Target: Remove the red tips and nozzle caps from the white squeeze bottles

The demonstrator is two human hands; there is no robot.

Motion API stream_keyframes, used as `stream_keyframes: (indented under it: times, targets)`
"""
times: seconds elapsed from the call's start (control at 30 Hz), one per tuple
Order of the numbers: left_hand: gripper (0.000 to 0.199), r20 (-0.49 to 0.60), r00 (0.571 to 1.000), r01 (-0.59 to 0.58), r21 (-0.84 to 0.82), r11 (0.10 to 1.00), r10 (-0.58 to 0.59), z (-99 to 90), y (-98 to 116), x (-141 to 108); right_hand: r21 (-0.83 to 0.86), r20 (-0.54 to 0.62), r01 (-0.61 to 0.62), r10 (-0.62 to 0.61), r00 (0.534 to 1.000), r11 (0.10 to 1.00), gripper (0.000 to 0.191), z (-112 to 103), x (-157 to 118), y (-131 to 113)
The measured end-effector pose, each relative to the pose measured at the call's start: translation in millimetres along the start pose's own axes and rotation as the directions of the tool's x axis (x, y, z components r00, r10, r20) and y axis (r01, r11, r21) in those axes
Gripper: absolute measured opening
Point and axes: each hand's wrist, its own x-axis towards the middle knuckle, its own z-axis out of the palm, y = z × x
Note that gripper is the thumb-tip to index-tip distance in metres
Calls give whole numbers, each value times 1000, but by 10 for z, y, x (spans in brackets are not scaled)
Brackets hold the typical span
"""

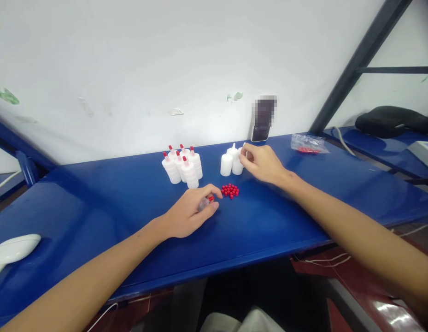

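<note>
My left hand (188,213) is above the table, its fingers curled around a translucent nozzle with a red tip (211,198); the rest of that piece is hidden in the palm. A pile of small red caps (230,190) lies just beyond its fingertips. Farther back, my right hand (262,162) has thumb and fingers pinched at the upper part of a white squeeze bottle (237,165), partly covering it. Beside it stand other white bottles (226,164). To the left is a cluster of upright white bottles with red-tipped nozzles (189,173).
The blue table (106,216) runs along a white wall. A phone (261,127) leans on the wall, and a clear bag of red pieces (308,145) lies at the right. A white device (16,249) is at the left edge. A dark metal post (348,78) rises at the right.
</note>
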Motion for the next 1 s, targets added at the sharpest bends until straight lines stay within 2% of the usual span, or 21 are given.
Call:
stream_keyframes:
  times: [0.2, 0.3, 0.4, 0.5, 0.57, 0.67, 0.8, 0.87, 0.9, 1.0]
  targets:
    - [24, -2, 1000, -10, 22, 1000, 10, -17, 8, -6, 106, -73, 34, -26, 997, 994, 14, -33, 17, 65]
    - [16, -12, 999, -36, 44, 998, 37, -27, 12, -16, 184, -102, 160, -144, 984, 970, 20, -67, -24, -8]
    - [7, -98, 995, -2, 86, 996, 11, -7, 4, -15, 207, -123, 400, -382, 916, 893, 30, -66, -120, -239]
    - [5, -159, 987, 6, 114, 994, 12, 33, -30, 5, 264, -28, 532, -545, 838, 804, 41, -6, -240, -539]
    - [9, -138, 988, -50, 96, 994, 63, 52, -57, 21, 394, 86, 526, -600, 795, 754, 43, 40, -308, -689]
    - [17, -81, 992, -93, 30, 995, 95, 55, -67, 35, 509, 206, 411, -571, 795, 756, 40, 67, -366, -776]
    - [16, -28, 999, -25, 2, 1000, 25, 66, 10, 29, 492, 171, 341, -473, 864, 801, 39, 24, -364, -738]
    - [21, -38, 999, 0, -11, 1000, 0, 86, 49, 24, 441, 143, 373, -474, 869, 817, 39, 1, -350, -716]
    - [22, -48, 999, 18, -31, 999, -19, 96, 59, 23, 417, 142, 412, -506, 851, 810, 36, -6, -345, -710]
    - [13, -70, 990, 115, -133, 984, -125, 105, 50, 31, 327, 140, 575, -641, 755, 750, 30, -12, -347, -710]
